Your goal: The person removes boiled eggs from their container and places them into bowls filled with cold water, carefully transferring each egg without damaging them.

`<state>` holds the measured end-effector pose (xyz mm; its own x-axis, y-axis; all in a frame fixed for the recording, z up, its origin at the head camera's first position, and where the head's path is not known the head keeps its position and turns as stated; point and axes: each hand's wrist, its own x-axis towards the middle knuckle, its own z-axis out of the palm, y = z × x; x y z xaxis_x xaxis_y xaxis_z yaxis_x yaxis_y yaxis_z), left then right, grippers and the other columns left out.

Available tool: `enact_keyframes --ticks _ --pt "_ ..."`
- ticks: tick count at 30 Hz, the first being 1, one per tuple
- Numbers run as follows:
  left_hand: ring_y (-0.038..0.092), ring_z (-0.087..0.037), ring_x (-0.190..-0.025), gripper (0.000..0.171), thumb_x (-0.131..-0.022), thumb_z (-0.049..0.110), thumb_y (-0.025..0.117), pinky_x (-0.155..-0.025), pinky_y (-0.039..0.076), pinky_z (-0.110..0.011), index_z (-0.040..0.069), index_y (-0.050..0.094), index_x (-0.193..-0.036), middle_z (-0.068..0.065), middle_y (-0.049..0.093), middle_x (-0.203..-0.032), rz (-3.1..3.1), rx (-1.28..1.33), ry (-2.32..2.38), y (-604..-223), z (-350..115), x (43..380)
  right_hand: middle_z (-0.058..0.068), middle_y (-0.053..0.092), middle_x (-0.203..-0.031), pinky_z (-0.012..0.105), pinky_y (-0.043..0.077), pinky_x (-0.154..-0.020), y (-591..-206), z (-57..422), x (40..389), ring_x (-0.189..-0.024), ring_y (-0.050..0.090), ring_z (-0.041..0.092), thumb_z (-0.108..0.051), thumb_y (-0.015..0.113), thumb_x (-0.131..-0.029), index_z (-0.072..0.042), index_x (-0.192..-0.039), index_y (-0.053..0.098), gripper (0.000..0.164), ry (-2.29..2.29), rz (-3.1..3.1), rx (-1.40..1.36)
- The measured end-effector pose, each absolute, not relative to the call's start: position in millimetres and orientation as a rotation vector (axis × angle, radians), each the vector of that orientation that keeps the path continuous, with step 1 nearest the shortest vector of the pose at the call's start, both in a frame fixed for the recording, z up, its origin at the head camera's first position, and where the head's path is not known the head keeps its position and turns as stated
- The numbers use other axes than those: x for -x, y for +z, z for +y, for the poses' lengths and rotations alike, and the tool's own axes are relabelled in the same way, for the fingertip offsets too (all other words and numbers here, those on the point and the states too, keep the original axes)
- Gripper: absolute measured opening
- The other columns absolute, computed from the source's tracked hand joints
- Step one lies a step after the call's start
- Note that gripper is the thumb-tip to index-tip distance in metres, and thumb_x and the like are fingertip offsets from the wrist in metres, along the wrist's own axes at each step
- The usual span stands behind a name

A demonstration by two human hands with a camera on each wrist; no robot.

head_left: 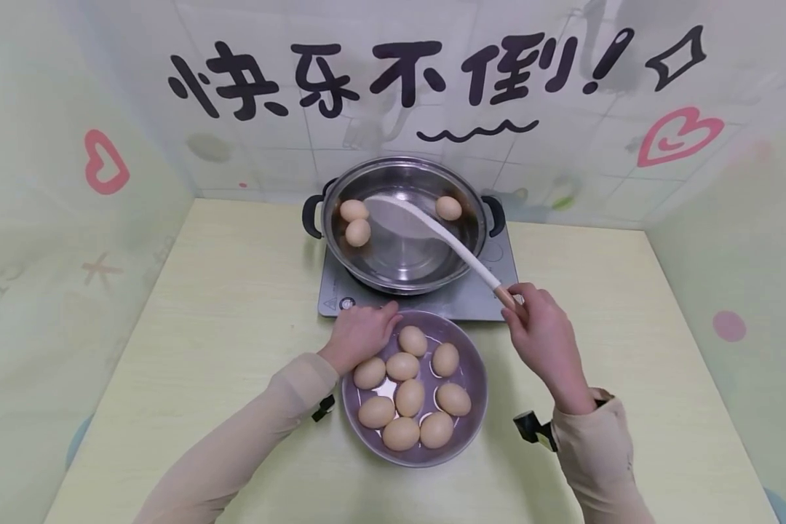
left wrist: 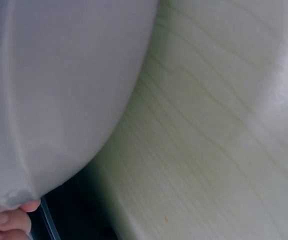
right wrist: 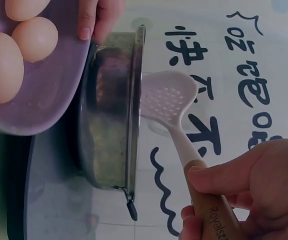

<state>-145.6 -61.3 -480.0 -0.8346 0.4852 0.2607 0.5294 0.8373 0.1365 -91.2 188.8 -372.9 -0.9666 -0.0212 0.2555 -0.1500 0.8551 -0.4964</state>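
Observation:
My right hand (head_left: 545, 340) holds the wooden handle (right wrist: 211, 212) of a white slotted spoon (right wrist: 170, 95). The spoon's perforated head reaches over the steel pot (head_left: 402, 271), between two eggs (head_left: 357, 232) at the left and one egg (head_left: 448, 208) at the right inside it. With my left hand (head_left: 362, 333) I grip the far left rim of a purple-grey bowl (head_left: 477, 378). Several brown eggs (head_left: 409, 398) lie in that bowl. In the left wrist view, fingertips (left wrist: 13, 220) show at the underside of the bowl's edge.
Under the pot is a flat grey induction cooker (head_left: 481, 306), its front edge right by the bowl. Black side handles (head_left: 311, 216) stick out from the pot. Behind the pale wooden table (head_left: 236, 291) rises a wall (head_left: 262, 167) with printed lettering.

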Motion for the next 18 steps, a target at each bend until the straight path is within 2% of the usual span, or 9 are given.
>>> enact_keyframes --ticks 6,18 --pt "0.058 -0.027 -0.049 0.022 -0.092 0.032 0.049 -0.039 0.036 -0.037 0.014 0.049 -0.080 -0.003 0.055 -0.053 -2.811 0.777 -0.305 -479 -61 145 0.017 0.051 -0.079 0.043 0.040 -0.052 -378 179 98 -0.061 0.050 0.030 -0.002 0.062 -0.081 -0.004 -0.107 0.054 0.027 0.759 -2.819 -0.141" --pt "0.058 -0.027 -0.048 0.021 -0.091 0.031 0.051 -0.039 0.036 -0.037 0.014 0.050 -0.079 -0.003 0.056 -0.052 -2.762 0.776 -0.313 -478 -60 144 0.017 0.049 -0.082 0.044 0.041 -0.054 -382 163 107 -0.065 0.052 0.033 -0.001 0.061 -0.080 -0.006 -0.106 0.053 0.027 0.784 -2.847 -0.137"
